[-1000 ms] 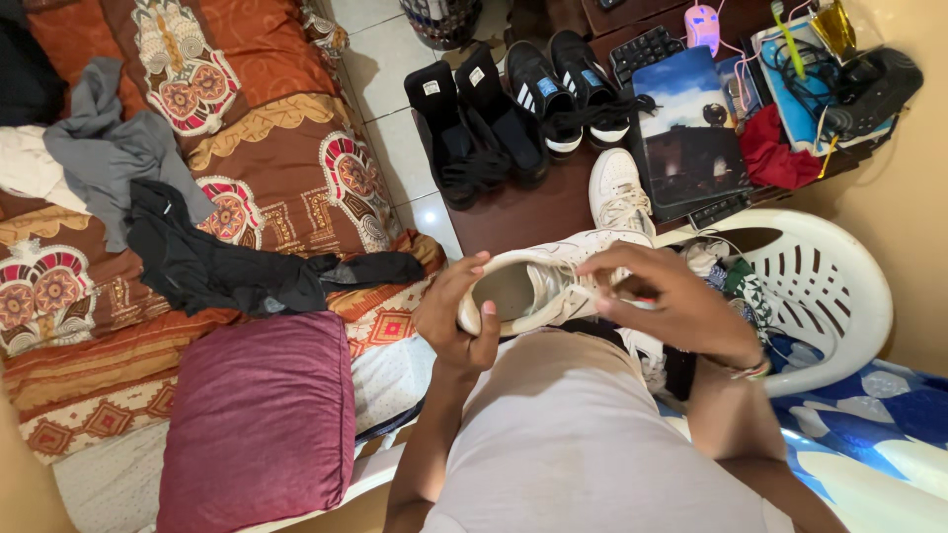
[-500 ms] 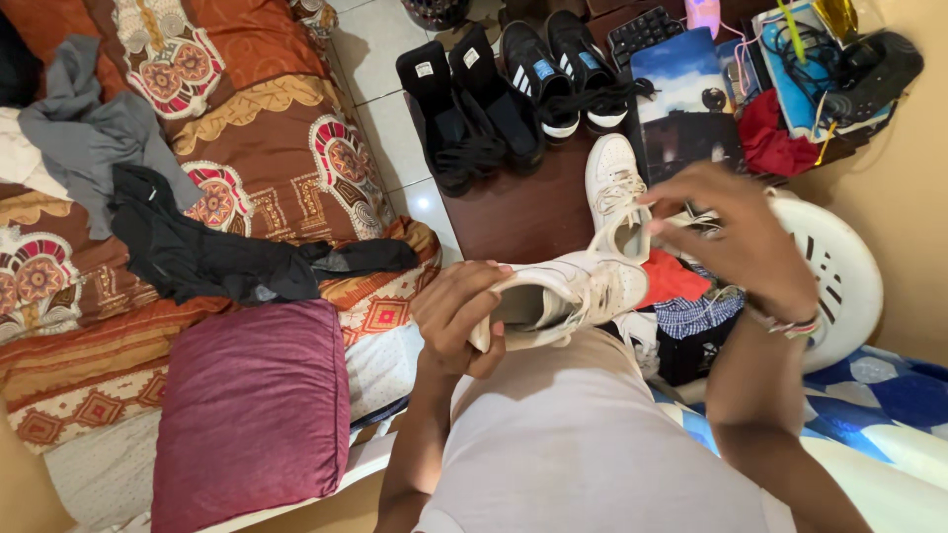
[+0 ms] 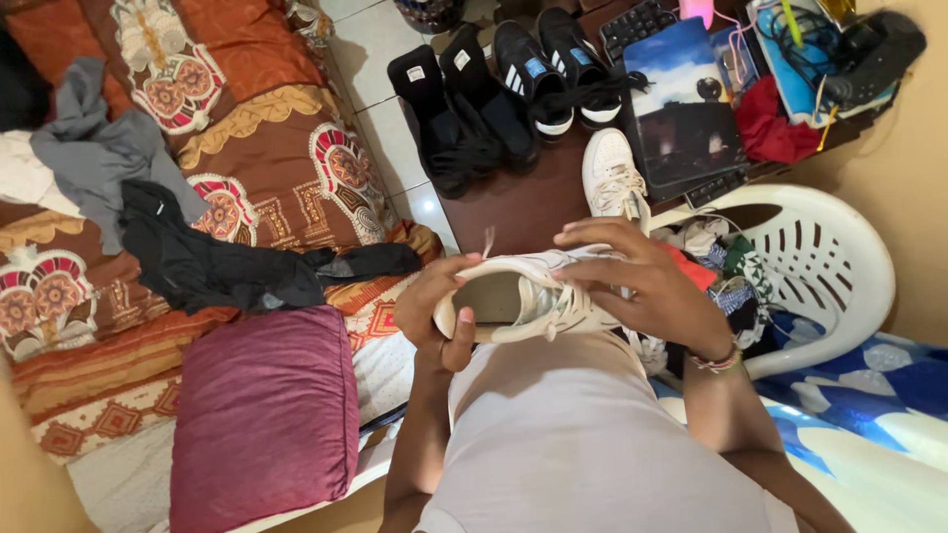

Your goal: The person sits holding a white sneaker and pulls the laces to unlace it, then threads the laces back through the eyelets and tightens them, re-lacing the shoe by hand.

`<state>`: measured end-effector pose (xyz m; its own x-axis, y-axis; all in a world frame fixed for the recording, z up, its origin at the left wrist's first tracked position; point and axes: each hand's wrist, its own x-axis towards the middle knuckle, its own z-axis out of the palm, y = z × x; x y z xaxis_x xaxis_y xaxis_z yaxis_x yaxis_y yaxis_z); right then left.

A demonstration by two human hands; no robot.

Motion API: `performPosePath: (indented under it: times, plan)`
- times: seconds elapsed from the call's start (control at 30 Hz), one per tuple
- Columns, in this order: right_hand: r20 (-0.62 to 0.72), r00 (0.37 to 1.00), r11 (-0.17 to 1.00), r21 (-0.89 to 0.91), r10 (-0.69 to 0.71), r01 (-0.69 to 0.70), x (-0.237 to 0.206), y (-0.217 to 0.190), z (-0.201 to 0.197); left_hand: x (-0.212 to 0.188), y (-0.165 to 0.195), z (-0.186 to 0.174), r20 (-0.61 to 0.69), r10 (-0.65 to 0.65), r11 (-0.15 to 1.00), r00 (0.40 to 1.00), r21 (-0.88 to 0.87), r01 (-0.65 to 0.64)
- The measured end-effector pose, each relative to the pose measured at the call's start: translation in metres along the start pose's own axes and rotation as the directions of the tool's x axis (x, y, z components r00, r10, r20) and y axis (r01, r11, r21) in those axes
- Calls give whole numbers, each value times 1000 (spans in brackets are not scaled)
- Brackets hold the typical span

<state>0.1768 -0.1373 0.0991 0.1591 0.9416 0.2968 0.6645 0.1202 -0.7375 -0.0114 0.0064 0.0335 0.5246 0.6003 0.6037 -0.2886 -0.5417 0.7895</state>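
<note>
Both hands grip white sneaker (image 3: pixel 533 296): left hand (image 3: pixel 434 316) heel, right hand (image 3: pixel 642 281) laces.

Pillow (image 3: pixel 265 415) left of held shoe (image 3: pixel 523 296); chair (image 3: pixel 829 266) right; shoes (image 3: pixel 513 99) beyond.

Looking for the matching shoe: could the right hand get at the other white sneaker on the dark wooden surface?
Probably yes: the right hand rests on the held white sneaker, and the other white sneaker lies just beyond it, uncovered, though the hand must first let go.
</note>
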Motion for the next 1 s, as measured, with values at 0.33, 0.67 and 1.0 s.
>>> performPosePath:
  times: [0.33,0.67,1.0]
  plan:
    - [-26,999,998,-63,-32,31,-12,15,10,0,5,1,-41,36,982,998,189,-28]
    - [585,521,747,-241,621,-619,-49,-18,-59,3,-2,-17,-176,142,938,974,340,-76]
    - [164,895,905,21,415,-424,-15,-17,6,7,23,-20,-141,337,861,931,447,-244]
